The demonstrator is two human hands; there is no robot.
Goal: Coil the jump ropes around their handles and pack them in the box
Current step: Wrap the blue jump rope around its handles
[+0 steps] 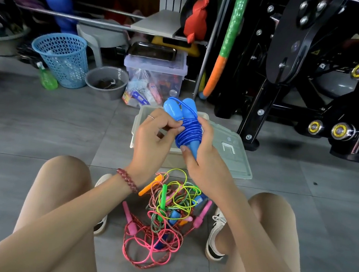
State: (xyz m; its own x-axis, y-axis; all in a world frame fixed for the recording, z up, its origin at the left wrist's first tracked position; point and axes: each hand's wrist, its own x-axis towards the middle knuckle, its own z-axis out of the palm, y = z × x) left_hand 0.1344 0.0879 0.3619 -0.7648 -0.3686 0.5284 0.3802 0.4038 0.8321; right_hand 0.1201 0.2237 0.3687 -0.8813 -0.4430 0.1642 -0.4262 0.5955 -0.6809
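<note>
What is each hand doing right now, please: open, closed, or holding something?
Left hand: closed, fingers pinching the coiled blue jump rope.
Right hand: closed, wrapped around the same rope.

1. The blue jump rope [189, 130] has a smooth, glossy plastic cord and smooth plastic handles.
2. In the near pile of jump ropes [164, 211], some cords are braided, rough and cloth-like. Others are slick, shiny plastic, and the handles are plastic.
3. The box [135, 129] and its lid [233, 161] are milky, translucent plastic with a dull sheen.
4. The floor [42, 121] is matt grey tile.
5. Far left, the basket [60, 57] is perforated blue plastic.
6. Far right, the machine frame [312, 83] is glossy black metal.
7. The bracelet [127, 180] has glossy beads.
</note>
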